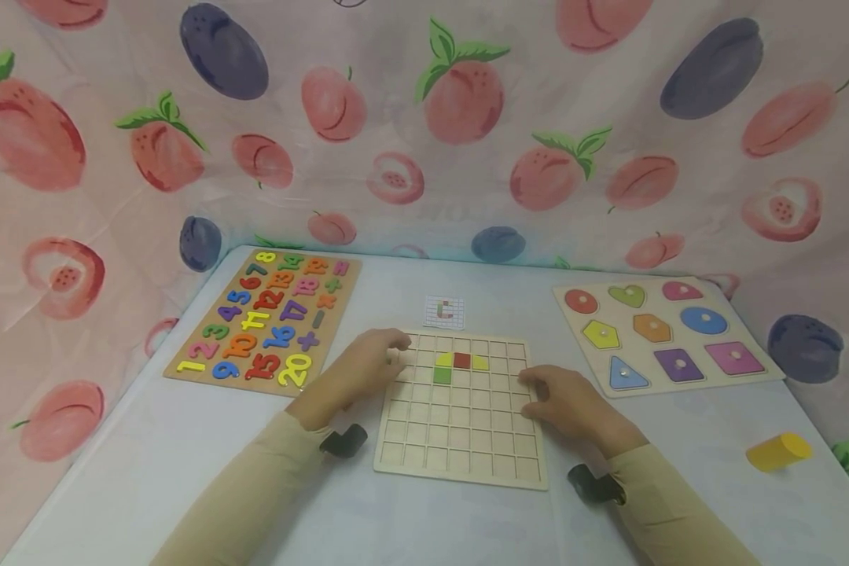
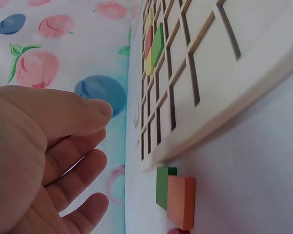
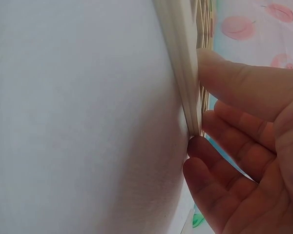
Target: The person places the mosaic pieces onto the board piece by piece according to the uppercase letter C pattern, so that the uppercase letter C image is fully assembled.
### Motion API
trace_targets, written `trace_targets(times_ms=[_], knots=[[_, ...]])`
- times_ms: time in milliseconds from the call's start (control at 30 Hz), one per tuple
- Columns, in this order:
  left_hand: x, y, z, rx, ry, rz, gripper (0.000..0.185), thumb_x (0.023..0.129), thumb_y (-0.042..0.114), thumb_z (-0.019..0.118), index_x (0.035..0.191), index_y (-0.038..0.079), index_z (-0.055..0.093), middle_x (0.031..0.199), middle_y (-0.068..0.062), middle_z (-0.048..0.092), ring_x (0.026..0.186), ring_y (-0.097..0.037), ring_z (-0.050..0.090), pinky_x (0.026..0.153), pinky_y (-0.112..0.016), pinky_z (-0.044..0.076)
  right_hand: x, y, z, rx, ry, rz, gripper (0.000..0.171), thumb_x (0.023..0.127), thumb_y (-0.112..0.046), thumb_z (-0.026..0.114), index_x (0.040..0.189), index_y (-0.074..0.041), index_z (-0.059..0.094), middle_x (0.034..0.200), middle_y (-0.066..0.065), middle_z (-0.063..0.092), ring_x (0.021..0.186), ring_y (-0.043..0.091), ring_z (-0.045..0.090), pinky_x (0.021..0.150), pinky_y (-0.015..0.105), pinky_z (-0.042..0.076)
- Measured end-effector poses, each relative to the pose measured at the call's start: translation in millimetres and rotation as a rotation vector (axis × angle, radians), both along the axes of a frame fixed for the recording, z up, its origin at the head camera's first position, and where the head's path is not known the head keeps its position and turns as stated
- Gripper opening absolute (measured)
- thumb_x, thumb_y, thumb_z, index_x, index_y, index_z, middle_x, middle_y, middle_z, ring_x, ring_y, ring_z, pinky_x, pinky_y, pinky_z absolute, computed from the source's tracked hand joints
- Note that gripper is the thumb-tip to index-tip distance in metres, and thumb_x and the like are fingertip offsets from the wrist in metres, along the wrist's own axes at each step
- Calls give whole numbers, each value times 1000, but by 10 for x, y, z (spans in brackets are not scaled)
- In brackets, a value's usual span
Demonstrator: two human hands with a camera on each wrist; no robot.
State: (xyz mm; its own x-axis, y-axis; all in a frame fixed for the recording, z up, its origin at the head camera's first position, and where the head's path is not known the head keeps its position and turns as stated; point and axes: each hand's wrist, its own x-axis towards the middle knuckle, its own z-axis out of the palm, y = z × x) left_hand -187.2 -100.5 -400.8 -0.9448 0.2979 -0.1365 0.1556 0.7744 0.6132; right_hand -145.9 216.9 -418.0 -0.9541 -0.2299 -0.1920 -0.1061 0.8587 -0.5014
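Observation:
A wooden grid board (image 1: pixel 460 432) lies flat on the white tabletop. In its upper cells sit a red square (image 1: pixel 461 361), a green square (image 1: pixel 442 376) and two yellow curved pieces (image 1: pixel 479 362). My left hand (image 1: pixel 364 365) is beside the board's upper left side, its fingers loosely bent and holding nothing. Below that side, the left wrist view shows a green block (image 2: pixel 165 187) and an orange block (image 2: pixel 180 202) on the table, with part of something red under them. My right hand (image 1: pixel 569 405) touches the board's right edge with thumb and fingertips, its fingers relaxed.
Behind the board lies a small printed pattern card (image 1: pixel 444 312). A number puzzle board (image 1: pixel 240 383) is at the left, a shape puzzle board (image 1: pixel 644 358) at the right. A yellow cylinder (image 1: pixel 780 452) is near the right front. Fruit-printed cloth (image 1: pixel 396 102) hangs behind the table.

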Motion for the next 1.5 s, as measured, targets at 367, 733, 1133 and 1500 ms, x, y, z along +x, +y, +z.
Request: trace_targets(times_ms=[367,733,1133,1500], knots=[[7,-146,-17,-28,44,-11,35,95,15,68,130,8,63,127,-6,64,121,-25,55,101,-42,46,-18,5,13,2,5,10,55,85,-15,78,135,-3,60,140,17,56,135,40,44,110,55,34],[39,-239,48,5,-136,111,43,95,17,67,138,14,57,122,-8,61,54,-23,58,39,-32,48,-22,2,27,1,2,12,55,85,-15,77,135,-3,60,141,17,55,136,40,43,111,55,34],[56,-289,36,26,-181,162,49,90,11,70,137,16,59,125,-8,59,45,-24,53,37,-30,44,-17,-2,28,0,-7,3,55,85,-15,78,135,-3,60,140,17,56,134,40,44,110,55,35],[48,-359,-34,21,-156,136,43,93,13,68,136,12,59,116,-9,61,45,-24,56,39,-30,44,-14,19,-11,-5,21,22,54,83,-13,78,133,-1,61,138,19,57,133,41,45,109,55,35]])
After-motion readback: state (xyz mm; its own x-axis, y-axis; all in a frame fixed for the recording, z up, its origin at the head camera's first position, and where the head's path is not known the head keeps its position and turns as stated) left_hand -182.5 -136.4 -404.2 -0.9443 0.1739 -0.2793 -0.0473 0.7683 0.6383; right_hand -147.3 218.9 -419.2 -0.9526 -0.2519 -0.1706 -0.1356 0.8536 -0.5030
